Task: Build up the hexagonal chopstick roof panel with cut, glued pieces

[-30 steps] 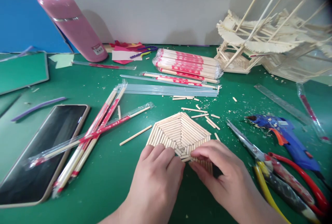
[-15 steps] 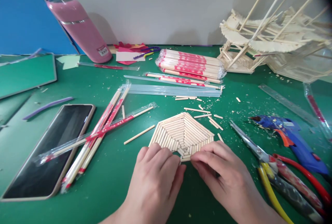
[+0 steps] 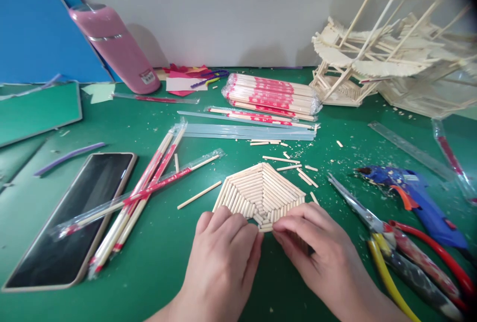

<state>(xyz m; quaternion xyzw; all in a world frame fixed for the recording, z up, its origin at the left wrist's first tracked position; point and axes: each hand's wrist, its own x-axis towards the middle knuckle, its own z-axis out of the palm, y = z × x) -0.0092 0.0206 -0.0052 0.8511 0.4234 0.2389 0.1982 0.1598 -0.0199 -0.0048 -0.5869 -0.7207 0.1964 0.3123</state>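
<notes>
A many-sided panel of short wooden sticks (image 3: 263,188), laid in nested rows around a small gap, lies on the green table in front of me. My left hand (image 3: 225,252) is closed at its near left edge, fingers curled, covering that corner. My right hand (image 3: 320,247) pinches the near right edge between thumb and fingers. Between both sets of fingertips a short wooden stick (image 3: 266,229) shows at the panel's near edge. What lies under the fingers is hidden. Loose cut sticks (image 3: 306,179) are scattered just beyond the panel, on the right.
On the right lie a blue glue gun (image 3: 413,188) and pliers-like cutters (image 3: 367,207) with other handles. A phone (image 3: 70,217) and wrapped chopsticks (image 3: 149,183) are left. Behind are a chopstick bundle (image 3: 272,94), glue sticks (image 3: 249,132), a pink bottle (image 3: 115,48) and a stick model (image 3: 357,58).
The view has shifted slightly, so everything sits a little differently in the picture. Both hands keep nearly the same hold at the panel's near edge.
</notes>
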